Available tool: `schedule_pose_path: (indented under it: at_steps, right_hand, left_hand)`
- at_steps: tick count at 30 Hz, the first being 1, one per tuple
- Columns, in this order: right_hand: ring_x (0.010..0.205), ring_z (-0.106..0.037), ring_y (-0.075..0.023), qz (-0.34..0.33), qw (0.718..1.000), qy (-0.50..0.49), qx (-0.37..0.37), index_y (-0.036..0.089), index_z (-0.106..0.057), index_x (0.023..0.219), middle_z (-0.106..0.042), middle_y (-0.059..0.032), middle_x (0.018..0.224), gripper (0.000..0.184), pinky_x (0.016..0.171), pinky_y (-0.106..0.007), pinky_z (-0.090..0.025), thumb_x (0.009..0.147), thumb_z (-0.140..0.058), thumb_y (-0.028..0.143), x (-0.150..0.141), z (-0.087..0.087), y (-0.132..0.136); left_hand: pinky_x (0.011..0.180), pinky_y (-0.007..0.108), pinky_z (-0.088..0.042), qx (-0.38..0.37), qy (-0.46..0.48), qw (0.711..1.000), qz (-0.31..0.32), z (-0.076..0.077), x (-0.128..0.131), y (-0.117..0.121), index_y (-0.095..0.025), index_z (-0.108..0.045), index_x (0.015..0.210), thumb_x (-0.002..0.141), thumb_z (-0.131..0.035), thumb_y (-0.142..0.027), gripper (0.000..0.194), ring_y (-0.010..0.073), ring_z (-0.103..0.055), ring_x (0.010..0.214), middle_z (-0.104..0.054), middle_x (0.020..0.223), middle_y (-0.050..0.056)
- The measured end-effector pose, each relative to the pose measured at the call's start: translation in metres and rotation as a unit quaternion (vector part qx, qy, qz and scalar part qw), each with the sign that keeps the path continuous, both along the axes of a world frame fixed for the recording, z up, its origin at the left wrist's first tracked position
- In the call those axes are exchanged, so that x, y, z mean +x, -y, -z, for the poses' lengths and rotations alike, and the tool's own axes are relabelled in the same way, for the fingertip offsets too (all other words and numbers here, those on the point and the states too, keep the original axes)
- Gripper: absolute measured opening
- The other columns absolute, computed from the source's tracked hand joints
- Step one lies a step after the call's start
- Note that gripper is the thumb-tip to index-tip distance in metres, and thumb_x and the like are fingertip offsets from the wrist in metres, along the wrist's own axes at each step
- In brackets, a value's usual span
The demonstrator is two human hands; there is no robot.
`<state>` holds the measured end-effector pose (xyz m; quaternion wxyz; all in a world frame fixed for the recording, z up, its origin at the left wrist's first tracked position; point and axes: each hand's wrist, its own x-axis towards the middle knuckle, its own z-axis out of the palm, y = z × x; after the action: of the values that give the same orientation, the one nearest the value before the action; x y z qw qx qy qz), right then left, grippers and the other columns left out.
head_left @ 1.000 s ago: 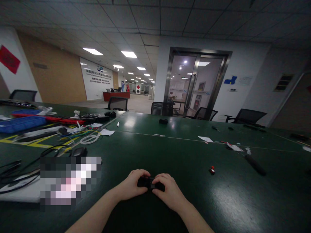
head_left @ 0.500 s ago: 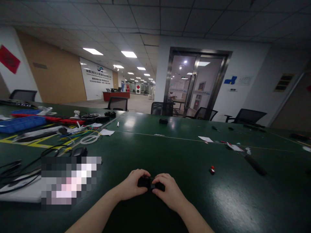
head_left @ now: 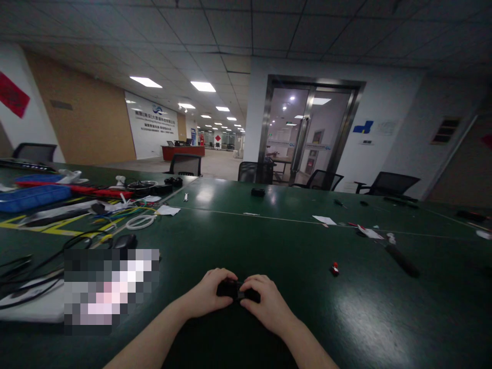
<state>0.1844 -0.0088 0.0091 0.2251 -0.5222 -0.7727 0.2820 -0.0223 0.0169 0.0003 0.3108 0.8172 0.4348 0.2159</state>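
A small black block-like object (head_left: 239,293) is held low over or on the green table (head_left: 284,251), near its front edge; its exact kind cannot be made out. My left hand (head_left: 209,293) grips its left end between thumb and fingers. On the opposite end, my right hand (head_left: 265,302) is closed in the same way. Fingers of both hands cover much of the object, and the two hands almost meet at its middle.
A small red item (head_left: 334,268) lies to the right, with a black-handled tool (head_left: 402,259) beyond it. Another black block (head_left: 258,192) sits farther back. Cables, a computer mouse (head_left: 125,242) and a blue tray (head_left: 36,198) occupy the left side.
The view has shifted very slightly. Both hands keep their grip on the black object, which stays in the same place.
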Motion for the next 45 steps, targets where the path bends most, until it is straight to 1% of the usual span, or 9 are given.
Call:
schedule_pose_path:
  at_steps: [3,9,15,20,25,29,34,40,45]
  right_hand:
    - [0.11,-0.047,-0.02,-0.002,1.0,0.005,0.004,0.03,-0.064,0.092,-0.058,0.0012,0.111,0.021,0.095,-0.038,-0.031,0.071,-0.064,0.026,0.0,-0.002,0.0]
    - [0.111,-0.046,-0.0202,0.001,1.0,-0.002,-0.021,0.031,-0.064,0.093,-0.056,0.0018,0.114,0.02,0.094,-0.038,-0.034,0.074,-0.061,0.029,0.0,-0.011,0.005]
    - [0.112,-0.046,-0.021,0.002,1.0,-0.013,-0.018,0.03,-0.064,0.094,-0.055,0.001,0.114,0.021,0.095,-0.04,-0.033,0.074,-0.061,0.029,0.0,-0.009,0.004]
    - [0.113,-0.046,-0.0206,0.009,0.999,-0.031,-0.019,0.031,-0.063,0.094,-0.055,0.0016,0.115,0.021,0.095,-0.039,-0.035,0.073,-0.062,0.028,0.001,-0.007,0.004]
    - [0.11,-0.048,-0.0191,0.006,0.999,-0.044,0.013,0.03,-0.063,0.094,-0.058,0.0017,0.11,0.022,0.096,-0.036,-0.035,0.073,-0.063,0.027,0.001,-0.006,0.002]
    - [0.103,-0.052,-0.0195,0.014,0.998,-0.06,0.012,0.03,-0.063,0.095,-0.059,0.0009,0.105,0.019,0.088,-0.035,-0.041,0.076,-0.059,0.028,0.002,-0.009,0.003]
    - [0.1,-0.054,-0.0201,0.04,0.992,-0.112,0.046,0.028,-0.063,0.094,-0.06,-0.0006,0.101,0.02,0.088,-0.036,-0.042,0.076,-0.058,0.026,0.002,-0.011,0.003]
    - [0.102,-0.055,-0.0209,0.07,0.98,-0.167,0.087,0.028,-0.062,0.099,-0.061,-0.0017,0.103,0.023,0.091,-0.038,-0.042,0.077,-0.056,0.027,0.004,-0.012,0.003]
    - [0.102,-0.056,-0.0222,0.091,0.97,-0.2,0.107,0.026,-0.061,0.103,-0.062,-0.0035,0.105,0.026,0.092,-0.041,-0.043,0.078,-0.055,0.029,0.007,-0.014,0.002]
  left_hand:
    - [0.094,0.036,-0.038,0.011,0.0,1.0,-0.001,0.002,0.0,-0.001,-0.024,-0.055,0.107,0.068,-0.065,-0.022,0.04,0.0217,-0.052,0.103,-0.059,0.106,0.003]
    - [0.095,0.037,-0.037,0.003,0.002,1.0,0.0,0.002,-0.001,-0.001,-0.025,-0.055,0.108,0.068,-0.064,-0.025,0.04,0.0235,-0.051,0.105,-0.058,0.108,0.003]
    - [0.094,0.037,-0.038,0.004,0.004,1.0,0.0,0.001,-0.001,0.0,-0.024,-0.055,0.107,0.069,-0.064,-0.024,0.04,0.022,-0.051,0.104,-0.058,0.107,0.004]
    - [0.095,0.037,-0.038,-0.003,0.007,1.0,-0.001,0.002,-0.002,0.0,-0.025,-0.055,0.108,0.069,-0.065,-0.025,0.041,0.0229,-0.051,0.105,-0.057,0.109,0.003]
    - [0.094,0.037,-0.038,-0.004,0.009,1.0,-0.005,0.004,-0.003,-0.001,-0.025,-0.056,0.108,0.068,-0.065,-0.025,0.041,0.0233,-0.051,0.105,-0.058,0.107,0.003]
    - [0.093,0.037,-0.038,-0.007,-0.001,1.0,-0.007,0.001,-0.003,0.0,-0.024,-0.056,0.107,0.068,-0.065,-0.023,0.04,0.0233,-0.051,0.104,-0.058,0.107,0.003]
    - [0.094,0.036,-0.038,-0.007,-0.007,1.0,-0.008,-0.004,-0.004,0.002,-0.024,-0.056,0.106,0.066,-0.065,-0.022,0.041,0.0234,-0.05,0.105,-0.058,0.108,0.003]
    - [0.092,0.034,-0.039,-0.002,-0.004,1.0,-0.009,0.0,-0.006,0.001,-0.024,-0.056,0.105,0.065,-0.065,-0.02,0.041,0.0232,-0.05,0.104,-0.058,0.108,0.003]
    - [0.091,0.034,-0.039,-0.01,0.0,1.0,-0.007,-0.003,-0.007,0.003,-0.024,-0.056,0.106,0.067,-0.065,-0.021,0.04,0.0229,-0.05,0.104,-0.057,0.109,0.003]
